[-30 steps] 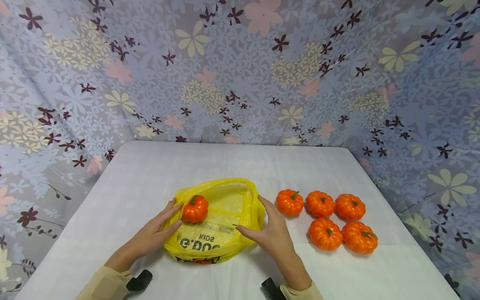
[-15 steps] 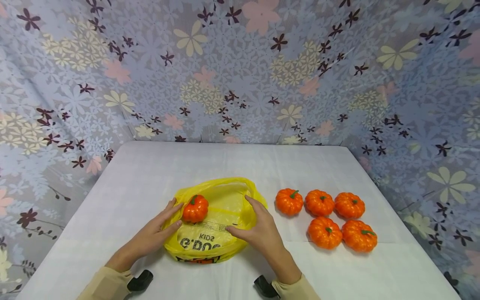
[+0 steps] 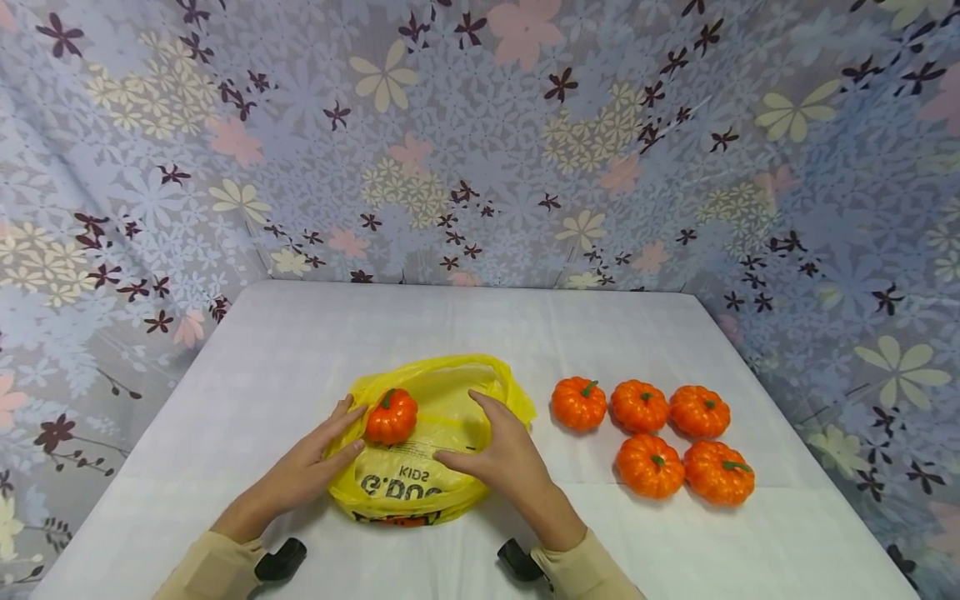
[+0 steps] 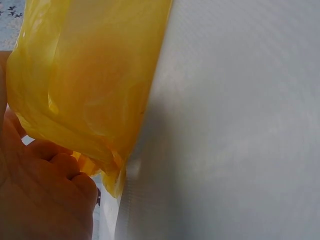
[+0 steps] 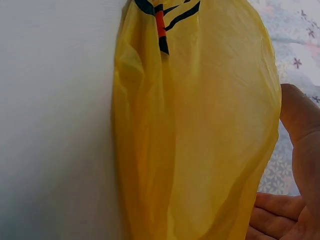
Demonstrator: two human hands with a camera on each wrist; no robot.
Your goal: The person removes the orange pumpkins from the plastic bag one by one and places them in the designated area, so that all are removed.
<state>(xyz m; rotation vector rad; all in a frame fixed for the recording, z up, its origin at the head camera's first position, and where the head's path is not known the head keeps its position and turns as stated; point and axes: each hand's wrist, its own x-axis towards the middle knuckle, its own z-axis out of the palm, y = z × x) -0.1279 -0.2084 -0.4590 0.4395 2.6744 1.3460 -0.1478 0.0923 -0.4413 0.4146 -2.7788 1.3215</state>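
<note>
A yellow plastic bag (image 3: pixel 420 492) with dark print lies mouth-up on the table. One small orange pumpkin (image 3: pixel 391 417) with a green stem sits inside, by the left wall; through the film it appears as an orange blur in the left wrist view. My left hand (image 3: pixel 300 471) holds the bag's left side at the rim, its lower fingers curled in the left wrist view (image 4: pixel 55 185). Over the right part of the mouth, my right hand (image 3: pixel 510 458) is spread, thumb and fingers apart, with nothing between them. The bag partly hides that hand in the right wrist view (image 5: pixel 300 130).
Several more orange pumpkins, among them a near-left one (image 3: pixel 649 467) and a far-left one (image 3: pixel 579 404), stand in two rows right of the bag. A white cloth covers the table (image 3: pixel 420 321). Floral fabric (image 3: pixel 480 150) hangs behind it and at both sides.
My right hand has moved left from the bag's right rim to over its mouth, still empty. The left hand, the bag and the pumpkins have barely moved.
</note>
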